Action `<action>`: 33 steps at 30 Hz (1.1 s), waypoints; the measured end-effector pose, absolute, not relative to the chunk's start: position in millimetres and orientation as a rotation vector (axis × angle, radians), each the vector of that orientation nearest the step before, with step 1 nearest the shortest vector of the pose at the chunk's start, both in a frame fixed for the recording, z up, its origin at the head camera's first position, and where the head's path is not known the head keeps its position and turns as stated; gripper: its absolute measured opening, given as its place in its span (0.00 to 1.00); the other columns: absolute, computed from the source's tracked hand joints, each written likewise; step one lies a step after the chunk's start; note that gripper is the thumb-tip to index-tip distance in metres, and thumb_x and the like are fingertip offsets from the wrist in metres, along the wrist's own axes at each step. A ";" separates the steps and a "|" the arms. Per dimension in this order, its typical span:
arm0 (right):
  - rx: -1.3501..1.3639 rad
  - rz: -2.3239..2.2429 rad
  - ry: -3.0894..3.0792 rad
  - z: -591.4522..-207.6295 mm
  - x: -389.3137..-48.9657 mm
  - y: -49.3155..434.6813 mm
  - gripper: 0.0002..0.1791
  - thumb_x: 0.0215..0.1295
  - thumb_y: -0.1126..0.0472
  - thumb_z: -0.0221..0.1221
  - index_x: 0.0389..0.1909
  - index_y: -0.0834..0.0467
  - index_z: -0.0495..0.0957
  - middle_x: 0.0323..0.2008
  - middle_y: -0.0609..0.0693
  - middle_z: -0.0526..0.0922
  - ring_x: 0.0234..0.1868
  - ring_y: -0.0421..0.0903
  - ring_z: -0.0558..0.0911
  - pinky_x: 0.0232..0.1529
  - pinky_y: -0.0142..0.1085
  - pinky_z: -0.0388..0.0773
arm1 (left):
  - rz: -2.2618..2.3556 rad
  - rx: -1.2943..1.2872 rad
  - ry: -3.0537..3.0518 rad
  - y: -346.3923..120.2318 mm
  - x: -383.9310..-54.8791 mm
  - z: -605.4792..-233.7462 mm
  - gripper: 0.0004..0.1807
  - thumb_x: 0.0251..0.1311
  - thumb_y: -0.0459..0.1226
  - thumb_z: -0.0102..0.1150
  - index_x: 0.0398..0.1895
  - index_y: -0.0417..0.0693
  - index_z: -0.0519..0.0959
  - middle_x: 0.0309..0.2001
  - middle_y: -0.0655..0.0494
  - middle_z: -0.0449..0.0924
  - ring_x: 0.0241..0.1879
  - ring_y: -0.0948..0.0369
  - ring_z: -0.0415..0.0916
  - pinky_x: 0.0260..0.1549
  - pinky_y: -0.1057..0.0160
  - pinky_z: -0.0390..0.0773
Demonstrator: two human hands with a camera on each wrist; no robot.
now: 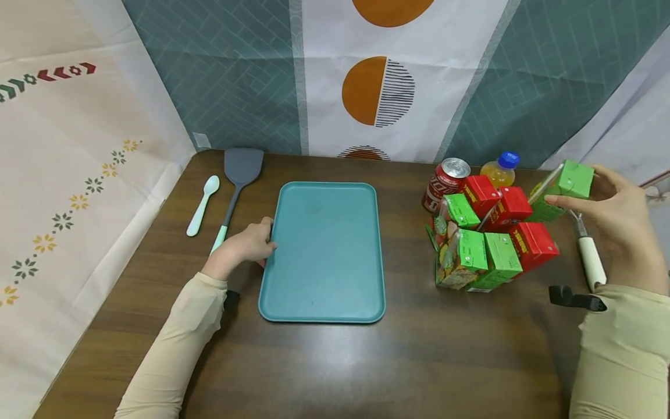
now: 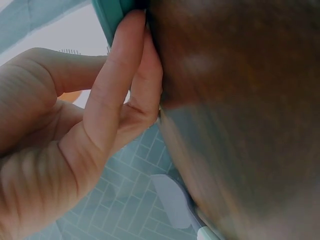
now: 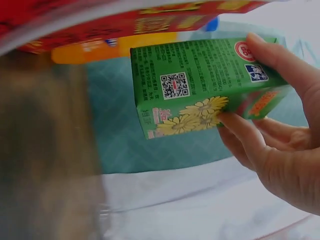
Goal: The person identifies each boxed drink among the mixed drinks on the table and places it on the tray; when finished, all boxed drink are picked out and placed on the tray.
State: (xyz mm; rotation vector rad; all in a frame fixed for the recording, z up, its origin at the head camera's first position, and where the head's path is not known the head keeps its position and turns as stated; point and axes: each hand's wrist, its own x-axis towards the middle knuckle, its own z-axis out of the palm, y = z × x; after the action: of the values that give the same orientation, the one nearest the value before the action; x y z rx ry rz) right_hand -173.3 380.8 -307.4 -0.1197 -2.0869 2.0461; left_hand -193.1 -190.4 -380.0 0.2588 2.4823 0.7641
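Note:
My left hand [image 1: 251,241] grips the left edge of a teal rectangular tray [image 1: 327,250] that lies on the table. In the left wrist view, its fingers [image 2: 107,100] reach the tray's rim [image 2: 107,17] at the top. At the far right, my right hand [image 1: 623,206] holds a green drink carton [image 1: 576,179] between thumb and fingers. The right wrist view shows this carton tilted above the table, with yellow flowers and a QR code on its sides. Just left of it stand red cartons [image 1: 510,205] and green cartons [image 1: 499,256].
A red soda can [image 1: 439,189] and a bottle with a blue cap [image 1: 505,166] stand behind the cartons. A white-handled utensil [image 1: 591,259] lies under the right forearm. On the left lie a pale spoon [image 1: 203,206] and a grey spatula [image 1: 243,166]. Fabric walls [image 1: 251,75] border the table.

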 end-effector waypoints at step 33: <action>0.463 1.961 -2.036 -247.0 -155.7 142.6 0.39 0.36 0.77 0.72 0.56 0.58 0.73 0.51 0.55 0.77 0.49 0.49 0.76 0.40 0.30 0.78 | 0.778 0.249 2.473 -191.4 -191.0 -378.6 0.31 0.66 0.28 0.44 0.67 0.25 0.44 0.48 0.27 0.70 0.28 0.53 0.81 0.26 0.62 0.80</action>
State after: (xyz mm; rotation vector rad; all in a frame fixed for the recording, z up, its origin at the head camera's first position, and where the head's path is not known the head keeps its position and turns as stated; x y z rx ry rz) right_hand -155.7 142.6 -247.0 0.4634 -2.0358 1.9613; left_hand -191.0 -191.4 -378.6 0.2493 2.4733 0.7779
